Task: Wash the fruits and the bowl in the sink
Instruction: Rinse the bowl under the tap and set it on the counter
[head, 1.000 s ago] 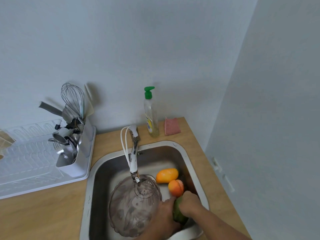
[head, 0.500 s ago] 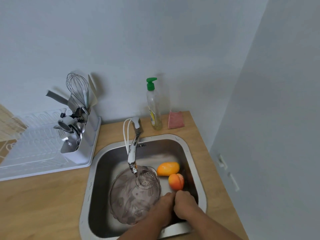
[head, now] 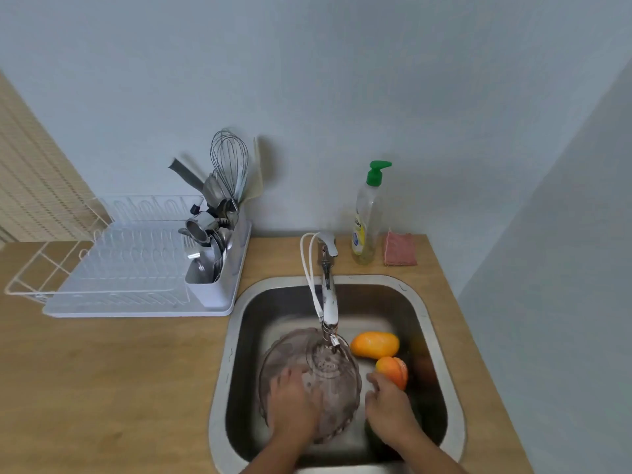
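A translucent purple-grey bowl [head: 330,384] sits in the steel sink [head: 236,302] under the faucet [head: 329,302]. My left hand [head: 294,405] lies over the bowl's near left rim, fingers reaching inside it. A yellow-orange mango [head: 375,344] and an orange-red peach-like fruit [head: 394,371] lie to the right of the bowl. My right hand [head: 388,405] is beside the peach-like fruit with its fingers apart, fingertips just touching it. A dark green fruit [head: 371,428] shows only as a sliver under my right wrist.
A dish soap bottle [head: 366,220] with a green pump and a pink sponge [head: 400,248] stand behind the sink. A white drying rack [head: 130,268] with a utensil holder [head: 219,241] sits on the wooden counter [head: 119,371] to the left. Walls close in behind and on the right.
Both hands have left the green fruit they held together. My left hand moved left onto the bowl, and my right hand opened beside the peach-like fruit. The view shifted left.
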Demonstrator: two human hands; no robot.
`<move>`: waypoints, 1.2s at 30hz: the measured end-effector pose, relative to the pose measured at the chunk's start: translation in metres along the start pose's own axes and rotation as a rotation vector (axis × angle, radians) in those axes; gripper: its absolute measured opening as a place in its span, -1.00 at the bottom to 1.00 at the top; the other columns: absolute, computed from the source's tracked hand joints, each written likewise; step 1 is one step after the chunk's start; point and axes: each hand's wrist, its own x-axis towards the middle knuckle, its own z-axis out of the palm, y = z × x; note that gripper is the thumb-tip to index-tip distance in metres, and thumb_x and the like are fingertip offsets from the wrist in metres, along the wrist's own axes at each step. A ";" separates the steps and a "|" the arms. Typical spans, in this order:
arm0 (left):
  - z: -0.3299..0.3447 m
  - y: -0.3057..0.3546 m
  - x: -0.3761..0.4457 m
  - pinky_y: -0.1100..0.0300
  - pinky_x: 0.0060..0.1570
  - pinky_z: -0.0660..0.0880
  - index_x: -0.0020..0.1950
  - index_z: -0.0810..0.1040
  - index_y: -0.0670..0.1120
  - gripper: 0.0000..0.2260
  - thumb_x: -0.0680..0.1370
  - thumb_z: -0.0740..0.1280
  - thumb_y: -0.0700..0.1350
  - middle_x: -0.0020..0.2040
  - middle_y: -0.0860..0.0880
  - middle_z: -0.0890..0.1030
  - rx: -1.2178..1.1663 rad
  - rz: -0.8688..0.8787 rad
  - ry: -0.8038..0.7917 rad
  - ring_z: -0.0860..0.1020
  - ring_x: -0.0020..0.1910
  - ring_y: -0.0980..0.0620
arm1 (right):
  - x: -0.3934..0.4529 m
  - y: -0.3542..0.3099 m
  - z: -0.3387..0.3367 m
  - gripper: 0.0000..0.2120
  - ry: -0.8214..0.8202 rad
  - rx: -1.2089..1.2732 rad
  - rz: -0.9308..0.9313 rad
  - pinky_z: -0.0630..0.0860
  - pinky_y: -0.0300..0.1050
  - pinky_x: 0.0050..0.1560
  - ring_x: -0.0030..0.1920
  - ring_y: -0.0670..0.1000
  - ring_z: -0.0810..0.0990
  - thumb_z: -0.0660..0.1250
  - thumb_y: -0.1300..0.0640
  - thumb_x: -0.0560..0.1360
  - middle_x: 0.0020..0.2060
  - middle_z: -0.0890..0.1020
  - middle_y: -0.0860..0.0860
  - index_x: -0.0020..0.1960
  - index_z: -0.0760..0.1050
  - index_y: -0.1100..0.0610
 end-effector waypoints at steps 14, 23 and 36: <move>-0.021 -0.069 0.030 -0.01 0.35 0.40 0.41 0.33 -0.23 -0.49 0.53 0.43 -0.15 0.29 -0.27 0.56 -0.705 -0.683 -0.138 0.53 0.28 -0.25 | -0.004 -0.043 0.021 -0.93 0.129 0.118 0.159 0.57 0.00 0.02 -0.10 0.01 0.61 0.41 0.08 0.52 -0.15 0.68 -0.01 -0.13 0.61 0.03; 0.022 -0.096 0.034 -0.03 0.24 0.53 0.17 0.40 0.01 -0.72 0.50 0.35 0.00 0.17 -0.19 0.63 -0.680 -0.515 -0.108 0.61 0.07 -0.15 | 0.053 -0.181 -0.078 -0.78 0.154 0.427 -0.071 0.64 0.04 -0.06 -0.06 0.02 0.61 0.20 0.07 0.67 -0.06 0.66 0.05 0.05 0.61 0.09; -0.025 -0.043 0.001 -0.09 0.35 0.49 0.28 0.48 -0.01 -0.62 0.51 0.43 -0.24 0.10 -0.05 0.66 -0.723 -0.611 0.009 0.61 0.16 -0.08 | 0.108 -0.246 -0.081 -0.84 -0.039 0.660 0.032 0.40 -0.22 -0.40 -0.47 -0.05 0.45 0.23 0.45 0.59 -0.29 0.59 0.15 -0.08 0.56 0.32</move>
